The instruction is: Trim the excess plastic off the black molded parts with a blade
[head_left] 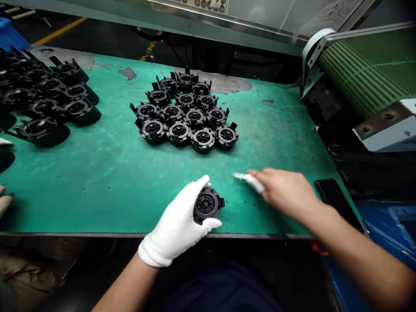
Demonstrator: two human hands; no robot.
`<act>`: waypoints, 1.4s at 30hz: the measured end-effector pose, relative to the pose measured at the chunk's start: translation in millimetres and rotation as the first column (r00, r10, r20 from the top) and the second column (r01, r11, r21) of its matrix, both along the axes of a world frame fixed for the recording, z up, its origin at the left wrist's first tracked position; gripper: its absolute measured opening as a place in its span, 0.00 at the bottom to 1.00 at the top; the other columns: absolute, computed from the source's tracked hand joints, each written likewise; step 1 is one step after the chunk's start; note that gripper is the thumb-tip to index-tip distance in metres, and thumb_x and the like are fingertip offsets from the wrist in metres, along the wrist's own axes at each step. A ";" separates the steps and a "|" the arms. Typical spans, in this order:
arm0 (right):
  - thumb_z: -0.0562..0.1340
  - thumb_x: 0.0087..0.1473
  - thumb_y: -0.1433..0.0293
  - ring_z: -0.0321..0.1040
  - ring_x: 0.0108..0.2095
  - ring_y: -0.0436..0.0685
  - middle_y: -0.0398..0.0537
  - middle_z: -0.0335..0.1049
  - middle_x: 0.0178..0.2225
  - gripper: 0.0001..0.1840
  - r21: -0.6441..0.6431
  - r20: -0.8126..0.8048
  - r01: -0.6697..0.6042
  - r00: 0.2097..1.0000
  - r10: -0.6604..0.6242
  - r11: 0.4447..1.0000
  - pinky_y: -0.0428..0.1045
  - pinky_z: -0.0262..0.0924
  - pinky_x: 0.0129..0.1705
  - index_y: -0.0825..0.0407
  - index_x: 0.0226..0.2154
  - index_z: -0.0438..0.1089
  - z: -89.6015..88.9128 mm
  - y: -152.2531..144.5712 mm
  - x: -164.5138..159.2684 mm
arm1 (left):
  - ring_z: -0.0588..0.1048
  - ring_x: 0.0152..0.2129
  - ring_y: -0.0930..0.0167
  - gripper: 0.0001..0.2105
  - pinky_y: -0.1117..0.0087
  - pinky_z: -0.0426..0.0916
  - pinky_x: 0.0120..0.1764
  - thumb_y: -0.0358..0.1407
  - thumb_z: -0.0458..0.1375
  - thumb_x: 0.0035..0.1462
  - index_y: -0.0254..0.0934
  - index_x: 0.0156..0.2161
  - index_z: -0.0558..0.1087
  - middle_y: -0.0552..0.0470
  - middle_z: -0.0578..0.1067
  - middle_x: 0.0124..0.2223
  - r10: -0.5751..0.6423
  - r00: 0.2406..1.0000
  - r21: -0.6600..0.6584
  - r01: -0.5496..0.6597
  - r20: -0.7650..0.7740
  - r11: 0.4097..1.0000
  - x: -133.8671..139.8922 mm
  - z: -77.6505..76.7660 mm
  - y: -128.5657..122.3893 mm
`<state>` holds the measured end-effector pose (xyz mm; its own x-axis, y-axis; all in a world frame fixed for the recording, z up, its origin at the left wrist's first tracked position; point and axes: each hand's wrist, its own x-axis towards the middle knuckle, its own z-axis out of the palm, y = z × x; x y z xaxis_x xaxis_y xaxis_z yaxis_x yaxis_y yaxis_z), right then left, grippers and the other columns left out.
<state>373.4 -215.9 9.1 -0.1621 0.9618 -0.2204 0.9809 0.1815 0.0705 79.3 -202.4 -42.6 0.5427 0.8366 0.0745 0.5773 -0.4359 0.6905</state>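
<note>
The round black plastic part with a ribbed face and a side tab (207, 204) is by the near edge of the green-topped desk (123, 186); I cannot tell whether it touches the surface. My white-gloved left grip (180, 223) is clamped on it, thumb on the near side and fingers round the far side. At three o'clock from it is my bare right grip (284, 190), blurred, with a small white item (255, 182) at the fingertips; I cannot tell whether it is pinched or worn. Between eleven and twelve, a tight cluster of similar black round parts (195, 117) stands tabs up. At ten o'clock sit more black parts (78, 108); at two, a green conveyor belt (373, 65).
</note>
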 end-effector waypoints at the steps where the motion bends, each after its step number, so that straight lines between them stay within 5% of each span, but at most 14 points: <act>1: 0.55 0.61 0.70 0.74 0.38 0.64 0.48 0.77 0.42 0.24 0.021 0.053 0.086 0.995 -0.087 0.996 0.51 0.54 0.26 0.43 0.59 0.69 -0.8 5.3 12.3 | 0.64 0.63 0.63 0.46 0.59 0.59 0.66 0.46 0.68 0.53 0.42 0.69 0.48 0.45 0.64 0.66 0.002 1.000 -0.003 -0.002 -0.006 1.000 -0.2 0.3 -0.2; 3: 0.54 0.60 0.72 0.74 0.44 0.64 0.47 0.77 0.47 0.26 0.042 0.014 0.123 0.992 -0.124 0.991 0.52 0.59 0.32 0.42 0.59 0.69 0.4 8.3 28.4 | 0.65 0.63 0.62 0.46 0.58 0.59 0.66 0.45 0.69 0.52 0.42 0.69 0.49 0.45 0.64 0.66 0.001 1.000 -0.005 -0.001 -0.013 1.000 -0.5 0.6 -0.6; 7: 0.54 0.65 0.67 0.74 0.41 0.57 0.43 0.77 0.44 0.22 -0.071 -0.317 -0.151 0.941 0.122 0.986 0.51 0.63 0.39 0.40 0.59 0.67 12.8 -15.1 6.8 | 0.66 0.62 0.62 0.45 0.57 0.60 0.66 0.44 0.69 0.52 0.42 0.69 0.49 0.45 0.66 0.65 0.002 1.000 -0.010 -0.002 0.004 1.000 -1.4 0.5 -0.4; 11: 0.55 0.62 0.72 0.73 0.37 0.57 0.42 0.75 0.36 0.26 -0.121 -0.293 -0.259 0.932 0.214 0.958 0.51 0.61 0.34 0.43 0.61 0.66 21.4 -31.3 -33.9 | 0.67 0.62 0.61 0.45 0.57 0.61 0.65 0.45 0.69 0.52 0.42 0.68 0.50 0.45 0.65 0.65 0.009 1.000 -0.013 -0.009 0.018 1.000 -0.7 -0.8 -0.4; 14: 0.56 0.61 0.71 0.74 0.36 0.60 0.44 0.75 0.37 0.26 -0.086 -0.112 -0.198 0.976 0.188 0.976 0.52 0.60 0.30 0.42 0.61 0.67 17.0 -19.1 -29.9 | 0.66 0.62 0.60 0.44 0.56 0.61 0.66 0.46 0.68 0.52 0.41 0.68 0.51 0.44 0.65 0.65 0.003 1.000 -0.028 -0.003 0.005 1.000 1.4 -0.8 -1.7; 17: 0.55 0.60 0.71 0.76 0.37 0.64 0.47 0.77 0.42 0.26 0.017 0.117 -0.021 0.993 0.019 1.000 0.52 0.57 0.25 0.45 0.60 0.68 7.9 -2.7 -2.3 | 0.63 0.64 0.60 0.46 0.55 0.57 0.67 0.44 0.69 0.52 0.42 0.70 0.49 0.44 0.63 0.67 -0.020 0.999 -0.074 0.018 -0.028 0.997 -1.7 4.5 0.4; 20: 0.54 0.60 0.72 0.75 0.44 0.64 0.45 0.76 0.51 0.26 0.081 0.047 0.063 0.997 -0.067 0.995 0.52 0.63 0.29 0.42 0.59 0.68 -0.9 0.3 21.7 | 0.59 0.67 0.60 0.49 0.56 0.56 0.68 0.42 0.69 0.51 0.49 0.71 0.45 0.51 0.57 0.71 -0.159 0.986 -0.200 0.146 -0.049 0.969 -18.7 16.1 12.0; 22: 0.53 0.61 0.71 0.74 0.48 0.62 0.41 0.75 0.54 0.25 0.071 -0.084 0.051 0.995 -0.045 0.996 0.53 0.67 0.37 0.40 0.59 0.68 -7.3 -5.6 27.6 | 0.60 0.66 0.61 0.42 0.56 0.55 0.68 0.43 0.66 0.55 0.54 0.70 0.50 0.57 0.57 0.71 -0.220 0.975 -0.265 0.201 -0.043 0.943 -37.1 23.5 23.0; 25: 0.51 0.64 0.69 0.74 0.49 0.61 0.42 0.75 0.54 0.23 0.023 -0.228 0.011 0.974 -0.005 1.000 0.55 0.68 0.44 0.41 0.58 0.68 -17.7 -17.5 23.6 | 0.64 0.64 0.61 0.28 0.55 0.54 0.68 0.46 0.60 0.61 0.53 0.65 0.62 0.58 0.65 0.67 0.001 1.000 -0.243 0.005 0.026 0.970 -64.6 27.2 32.0; 29: 0.51 0.66 0.67 0.74 0.48 0.60 0.46 0.74 0.54 0.21 -0.005 -0.384 -0.042 0.923 0.037 0.999 0.55 0.68 0.45 0.42 0.59 0.67 -22.6 -27.9 0.4 | 0.62 0.65 0.56 0.34 0.52 0.58 0.67 0.52 0.59 0.60 0.43 0.67 0.59 0.45 0.62 0.68 0.309 0.899 -0.304 -0.214 0.311 0.928 -80.7 20.6 13.5; 31: 0.51 0.67 0.68 0.74 0.46 0.59 0.48 0.75 0.51 0.21 -0.023 -0.463 -0.104 0.883 0.082 0.994 0.53 0.67 0.44 0.42 0.59 0.66 -17.9 -32.8 -18.4 | 0.56 0.67 0.54 0.45 0.49 0.54 0.68 0.60 0.61 0.53 0.43 0.69 0.53 0.42 0.56 0.71 0.274 0.901 -0.294 -0.176 0.336 0.940 -79.9 17.0 -3.4; 34: 0.51 0.65 0.72 0.73 0.41 0.57 0.49 0.75 0.44 0.24 -0.053 -0.546 -0.222 0.823 0.158 0.974 0.52 0.65 0.40 0.44 0.61 0.64 -7.3 -42.9 -49.2 | 0.50 0.69 0.52 0.55 0.47 0.49 0.69 0.59 0.68 0.42 0.45 0.71 0.47 0.43 0.49 0.73 0.152 0.980 -0.216 -0.122 0.130 0.969 -74.1 13.8 -23.5; 38: 0.53 0.63 0.75 0.70 0.37 0.57 0.48 0.72 0.38 0.26 -0.045 -0.585 -0.315 0.778 0.230 0.948 0.51 0.61 0.36 0.48 0.62 0.61 -1.1 -55.0 -75.4 | 0.63 0.64 0.58 0.44 0.51 0.59 0.66 0.41 0.68 0.55 0.45 0.70 0.48 0.44 0.63 0.67 0.141 0.989 -0.083 -0.137 0.048 0.987 -61.3 8.9 -32.7; 42: 0.53 0.62 0.76 0.68 0.35 0.57 0.46 0.69 0.36 0.27 -0.060 -0.522 -0.287 0.825 0.215 0.956 0.52 0.58 0.34 0.47 0.62 0.61 -2.2 -55.2 -76.6 | 0.67 0.61 0.60 0.40 0.56 0.63 0.64 0.38 0.66 0.55 0.41 0.68 0.52 0.43 0.67 0.64 0.234 0.961 0.059 -0.245 0.145 0.968 -36.2 0.8 -33.0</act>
